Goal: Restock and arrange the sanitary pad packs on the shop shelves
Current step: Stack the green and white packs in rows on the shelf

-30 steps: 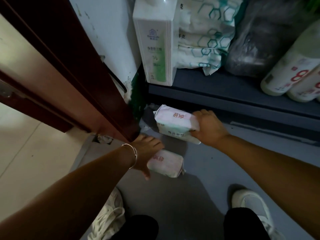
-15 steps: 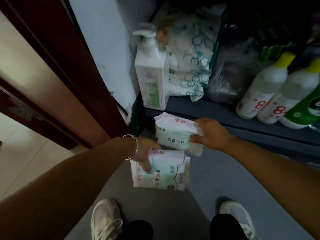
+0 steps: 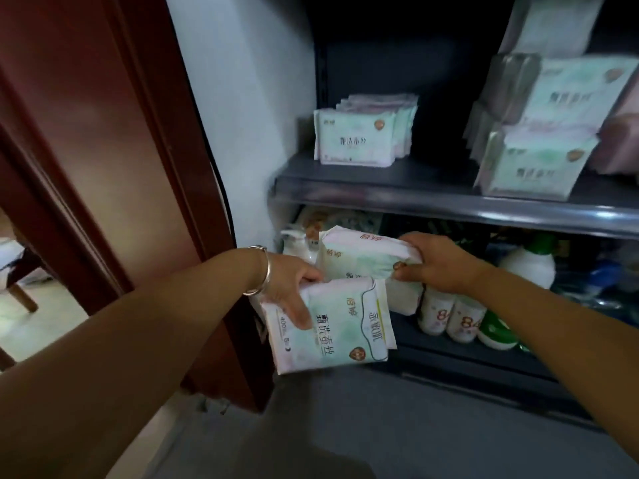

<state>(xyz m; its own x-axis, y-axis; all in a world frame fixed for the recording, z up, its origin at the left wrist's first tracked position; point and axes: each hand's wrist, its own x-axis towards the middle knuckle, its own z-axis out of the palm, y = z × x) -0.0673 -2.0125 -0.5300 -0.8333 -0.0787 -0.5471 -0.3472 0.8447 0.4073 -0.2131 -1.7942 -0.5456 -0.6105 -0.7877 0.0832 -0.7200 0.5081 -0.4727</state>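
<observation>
Both packs have come up from the floor toward the shelves. Nearest, the left hand [image 3: 288, 288] pinches a pad pack [image 3: 332, 323] by its top corner, face up, likely for sorting. Just behind, the right hand [image 3: 434, 264] clamps a second pack [image 3: 359, 255] at its end. Farther off, the shelf's front edge [image 3: 449, 200] carries a standing row of packs [image 3: 359, 136] with bare space beside it.
</observation>
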